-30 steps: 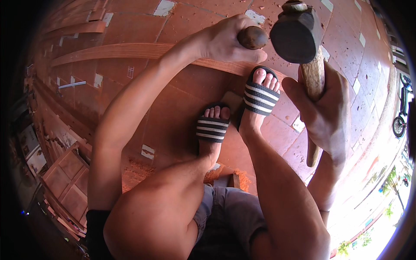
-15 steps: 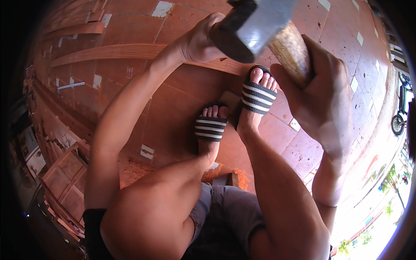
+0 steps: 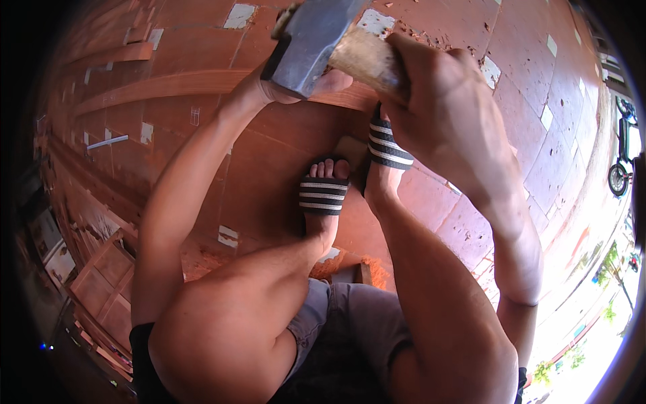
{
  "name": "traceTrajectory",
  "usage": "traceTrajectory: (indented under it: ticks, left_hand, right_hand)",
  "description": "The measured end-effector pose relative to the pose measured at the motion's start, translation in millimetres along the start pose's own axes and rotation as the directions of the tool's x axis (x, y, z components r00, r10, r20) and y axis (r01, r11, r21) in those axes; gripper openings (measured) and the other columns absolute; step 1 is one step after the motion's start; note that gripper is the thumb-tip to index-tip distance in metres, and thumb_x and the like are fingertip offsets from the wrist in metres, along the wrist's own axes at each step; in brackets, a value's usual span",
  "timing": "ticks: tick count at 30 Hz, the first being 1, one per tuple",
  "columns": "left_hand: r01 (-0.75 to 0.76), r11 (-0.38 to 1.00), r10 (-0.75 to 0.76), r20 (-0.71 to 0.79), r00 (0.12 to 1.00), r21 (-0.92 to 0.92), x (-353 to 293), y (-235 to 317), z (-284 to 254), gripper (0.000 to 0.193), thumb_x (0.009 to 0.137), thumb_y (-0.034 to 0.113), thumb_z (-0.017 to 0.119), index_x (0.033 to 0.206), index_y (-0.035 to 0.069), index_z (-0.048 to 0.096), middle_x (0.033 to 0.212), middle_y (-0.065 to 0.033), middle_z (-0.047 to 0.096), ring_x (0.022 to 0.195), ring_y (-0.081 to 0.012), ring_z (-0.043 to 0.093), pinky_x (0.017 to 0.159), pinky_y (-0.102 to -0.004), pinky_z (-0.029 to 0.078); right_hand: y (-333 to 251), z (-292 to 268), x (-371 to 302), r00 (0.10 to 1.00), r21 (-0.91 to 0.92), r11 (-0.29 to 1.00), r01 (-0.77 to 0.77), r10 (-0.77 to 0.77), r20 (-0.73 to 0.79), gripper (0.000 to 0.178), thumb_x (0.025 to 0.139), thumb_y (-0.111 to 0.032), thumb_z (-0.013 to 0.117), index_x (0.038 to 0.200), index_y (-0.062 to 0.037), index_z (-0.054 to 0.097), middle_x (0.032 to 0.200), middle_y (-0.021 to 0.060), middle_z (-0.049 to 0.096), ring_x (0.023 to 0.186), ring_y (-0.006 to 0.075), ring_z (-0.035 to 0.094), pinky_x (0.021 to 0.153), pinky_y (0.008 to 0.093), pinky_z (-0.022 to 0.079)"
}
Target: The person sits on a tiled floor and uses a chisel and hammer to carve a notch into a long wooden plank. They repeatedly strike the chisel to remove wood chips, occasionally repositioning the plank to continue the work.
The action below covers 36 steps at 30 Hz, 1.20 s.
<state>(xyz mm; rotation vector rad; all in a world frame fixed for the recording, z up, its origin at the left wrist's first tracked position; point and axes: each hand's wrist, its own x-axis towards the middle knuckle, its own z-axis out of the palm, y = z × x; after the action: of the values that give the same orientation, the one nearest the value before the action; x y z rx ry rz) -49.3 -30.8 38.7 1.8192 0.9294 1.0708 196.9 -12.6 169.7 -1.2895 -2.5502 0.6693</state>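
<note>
My right hand (image 3: 447, 111) is closed round the wooden handle (image 3: 369, 60) of a heavy hammer. Its blocky grey steel head (image 3: 316, 44) hangs over my left hand (image 3: 277, 93) and covers much of it. The left hand looks curled, with one digit showing past the head's lower edge; whatever it grips is hidden. Just below these hands a long, curved reddish wooden piece (image 3: 168, 86) lies across the floor. Its right end runs beneath my left hand toward my right foot.
My feet, in striped slides (image 3: 324, 196), rest on the reddish tiled floor (image 3: 269, 155). Sawdust (image 3: 372, 271) lies near my seat. Wooden frames (image 3: 101, 269) and boards stand at left. A thin pale strip (image 3: 108, 142) lies nearby. Outside at right is a motorbike (image 3: 622, 151).
The hammer and my right hand have swung left, bringing the head over my left hand. My left hand has shifted slightly left and down. My right hand now covers the right foot's toes.
</note>
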Motion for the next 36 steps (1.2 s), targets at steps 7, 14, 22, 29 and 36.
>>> traceTrajectory:
  ticks: [7,14,22,29,36]
  left_hand:
    - [0.039,0.999,-0.042,0.069,0.997,0.033,-11.2,-12.6,0.5,0.057,0.097,0.03,0.081,0.144,0.008,0.055,0.135,-0.0029,0.062,0.125,-0.0123,0.059,0.103,-0.0333,0.052]
    - [-0.155,0.917,0.263,-0.265,0.928,0.366,24.0,-28.9,17.8,0.035,0.085,0.027,0.086,0.109,0.006,0.07,0.101,-0.0079,0.072,0.091,-0.0187,0.071,0.087,-0.0387,0.056]
    - [-0.035,0.738,-0.243,0.314,0.918,0.674,16.2,-41.7,40.7,0.052,0.067,0.035,0.091,0.106,0.005,0.075,0.11,-0.0173,0.073,0.104,-0.0359,0.072,0.091,-0.049,0.059]
    - [-0.095,0.518,-0.279,0.272,0.921,0.85,-9.8,-76.8,78.6,0.032,0.069,0.025,0.088,0.095,0.009,0.078,0.099,-0.0128,0.077,0.092,-0.029,0.078,0.076,-0.0439,0.062]
    - [0.103,0.546,-0.495,0.221,0.84,0.831,-33.9,-67.0,9.2,0.046,0.073,0.037,0.09,0.106,0.016,0.067,0.103,-0.0039,0.07,0.098,-0.0274,0.074,0.07,-0.0471,0.061]
  right_hand:
    - [10.8,5.8,-1.4,0.997,-0.05,0.996,0.07,-0.07,-0.013,0.036,0.08,-0.006,0.078,0.116,-0.0018,0.071,0.09,0.0236,0.074,0.089,0.0454,0.072,0.082,0.0509,0.058]
    - [12.8,4.3,-20.6,0.995,0.087,0.992,-0.093,0.096,-0.024,0.018,0.084,-0.006,0.07,0.102,-0.001,0.07,0.078,0.0258,0.07,0.081,0.0469,0.072,0.076,0.0541,0.059]
    - [-6.8,15.8,-70.1,0.969,0.36,0.903,-0.235,0.247,0.012,0.027,0.086,-0.01,0.074,0.11,0.0024,0.07,0.082,0.0276,0.071,0.082,0.0478,0.072,0.072,0.0476,0.057]
    - [-14.6,16.2,-69.3,0.929,0.42,0.848,-0.323,0.37,-0.033,0.019,0.087,-0.007,0.076,0.096,0.0075,0.066,0.074,0.0243,0.067,0.063,0.0316,0.066,0.064,0.042,0.051]
    - [13.1,20.7,-92.6,0.807,0.411,0.733,-0.542,0.59,0.013,0.031,0.089,-0.016,0.082,0.107,0.0018,0.066,0.087,0.0121,0.068,0.075,0.0184,0.064,0.066,0.0373,0.052]
